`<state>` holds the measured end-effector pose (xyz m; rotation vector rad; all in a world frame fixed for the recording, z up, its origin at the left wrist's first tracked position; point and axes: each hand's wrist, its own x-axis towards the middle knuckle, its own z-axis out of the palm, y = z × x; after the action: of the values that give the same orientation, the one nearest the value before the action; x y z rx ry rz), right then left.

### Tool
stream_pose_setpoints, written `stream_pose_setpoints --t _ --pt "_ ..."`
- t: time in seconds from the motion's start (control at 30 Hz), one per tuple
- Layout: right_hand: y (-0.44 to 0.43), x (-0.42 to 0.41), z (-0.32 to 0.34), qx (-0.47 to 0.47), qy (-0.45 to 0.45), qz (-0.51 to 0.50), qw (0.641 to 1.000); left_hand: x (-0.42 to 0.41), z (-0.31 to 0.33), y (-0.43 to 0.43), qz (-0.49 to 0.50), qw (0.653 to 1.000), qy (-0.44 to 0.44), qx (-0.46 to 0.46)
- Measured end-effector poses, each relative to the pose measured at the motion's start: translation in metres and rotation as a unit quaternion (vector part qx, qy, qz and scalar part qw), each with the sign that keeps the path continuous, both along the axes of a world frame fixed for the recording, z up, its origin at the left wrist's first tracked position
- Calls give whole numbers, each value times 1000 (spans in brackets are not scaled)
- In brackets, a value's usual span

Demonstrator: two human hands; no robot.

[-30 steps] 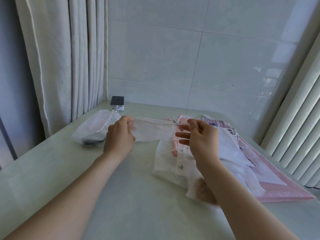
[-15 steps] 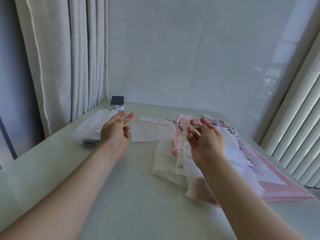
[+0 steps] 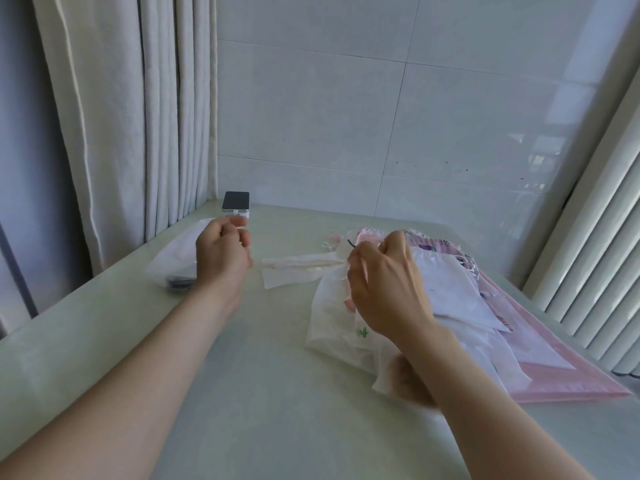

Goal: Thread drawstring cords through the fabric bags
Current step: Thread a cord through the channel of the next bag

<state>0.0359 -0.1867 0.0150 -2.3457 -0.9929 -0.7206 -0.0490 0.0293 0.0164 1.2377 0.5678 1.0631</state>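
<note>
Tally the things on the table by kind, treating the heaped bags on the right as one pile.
Small flat white fabric bag lying alone: 1
Heap of overlapping white and pink fabric bags: 1 (bags inside uncountable)
Flat pink plastic packet under the heap: 1
Translucent white plastic bag, left: 1
Small white box with black top: 1
Total: 5
</note>
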Motion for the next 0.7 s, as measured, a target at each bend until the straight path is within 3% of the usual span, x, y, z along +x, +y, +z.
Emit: stream_pose_setpoints --t 0.07,0.17,0.27,0.37,0.47,0.6,0.7 --pt "0 1 -1 -24 -50 -1 998 -5 0 -3 33 976 74 202" --pt "1 0 2 -33 -54 16 998 -10 -3 -10 48 880 153 448" --pt "2 3 1 -68 3 12 998 -9 -12 -13 -7 798 218 561" --pt "-1 4 1 -123 1 -3 992 -9 -19 -10 -33 757 260 599" --pt "-1 4 -1 -125 -42 -14 991 -10 -21 -10 -40 766 277 579" --pt "5 5 -3 51 64 41 996 -11 -18 -19 -16 802 274 530" --pt "9 4 -4 93 71 61 991 -9 -21 -22 -25 810 269 521"
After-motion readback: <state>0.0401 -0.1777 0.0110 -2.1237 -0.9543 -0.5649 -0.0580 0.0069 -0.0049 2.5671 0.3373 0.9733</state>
